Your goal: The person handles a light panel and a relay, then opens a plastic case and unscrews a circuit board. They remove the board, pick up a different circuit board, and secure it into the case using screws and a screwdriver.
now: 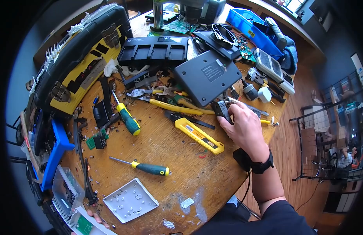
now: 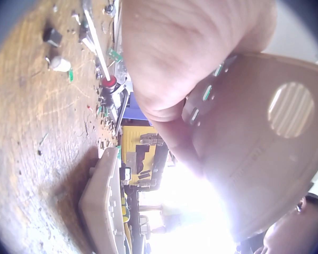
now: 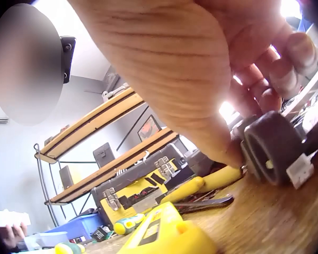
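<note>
A pale, smooth plastic casing (image 2: pixel 244 153), pierced by slots and a round ribbed window, is gripped by the fingers of the left hand (image 2: pixel 191 53) at the near left of the surface (image 1: pixel 212 172); a green circuit board (image 1: pixel 84 226) is seated inside it; a small black block (image 3: pixel 273 151), rounded along one edge, is pinched between the thumb and fingers of the right hand (image 1: pixel 246 123), just beside a flat matte black box (image 1: pixel 208 76); on the scratched, wood-grained top, a yellow plastic cutter (image 1: pixel 199 136) and a shallow white shell (image 1: pixel 130 199) are laid.
</note>
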Available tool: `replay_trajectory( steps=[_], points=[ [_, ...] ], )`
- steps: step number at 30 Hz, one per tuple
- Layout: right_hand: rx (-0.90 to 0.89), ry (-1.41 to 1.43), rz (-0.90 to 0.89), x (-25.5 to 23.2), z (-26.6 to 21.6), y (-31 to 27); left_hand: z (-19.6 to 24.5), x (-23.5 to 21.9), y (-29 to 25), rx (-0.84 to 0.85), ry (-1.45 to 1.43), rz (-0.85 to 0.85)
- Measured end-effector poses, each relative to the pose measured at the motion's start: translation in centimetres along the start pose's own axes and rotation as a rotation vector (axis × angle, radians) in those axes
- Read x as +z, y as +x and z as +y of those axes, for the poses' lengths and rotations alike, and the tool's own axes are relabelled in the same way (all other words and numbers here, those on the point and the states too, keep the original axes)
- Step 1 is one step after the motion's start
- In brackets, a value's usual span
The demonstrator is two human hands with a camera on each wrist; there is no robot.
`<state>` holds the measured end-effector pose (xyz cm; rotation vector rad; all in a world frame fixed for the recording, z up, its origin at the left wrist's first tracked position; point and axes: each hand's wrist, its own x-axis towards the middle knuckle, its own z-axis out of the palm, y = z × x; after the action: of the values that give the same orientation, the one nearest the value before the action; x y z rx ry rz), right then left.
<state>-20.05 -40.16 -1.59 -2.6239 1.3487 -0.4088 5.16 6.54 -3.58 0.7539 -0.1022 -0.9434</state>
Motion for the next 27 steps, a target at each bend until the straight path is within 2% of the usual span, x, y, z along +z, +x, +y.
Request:
replay_trajectory(
  steps=[4, 12, 18, 21, 23, 25, 27],
  points=[
    [0.079, 0.065, -0.049, -1.4, 0.2, -0.7, 0.2, -0.2, -0.2, 0.0, 0.01, 0.001],
    [0.093, 0.006, -0.094, -2.2, 1.9, -1.9, 0.5, -0.7, -0.2, 0.005, 0.018, 0.002],
    [-0.036, -0.019, -0.154, -3.1, 2.1, -1.9, 0.6, -1.0, -0.1, 0.002, 0.024, 0.0],
    [-0.102, -0.027, -0.087, -3.7, 1.9, -1.2, 0.6, -1.1, -0.1, 0.0, 0.026, -0.004],
    [-0.145, 0.016, 0.04, -3.3, 1.3, -0.1, 0.7, -1.2, -0.3, 0.001, 0.026, 0.0],
    [-0.199, 0.024, 0.021, -2.3, 1.1, 1.3, 0.6, -1.3, -0.3, 0.002, 0.029, -0.003],
    [-0.394, -0.057, -0.033, -1.2, 1.0, 2.6, 0.6, -1.4, -0.4, 0.007, 0.033, -0.005]
  ],
)
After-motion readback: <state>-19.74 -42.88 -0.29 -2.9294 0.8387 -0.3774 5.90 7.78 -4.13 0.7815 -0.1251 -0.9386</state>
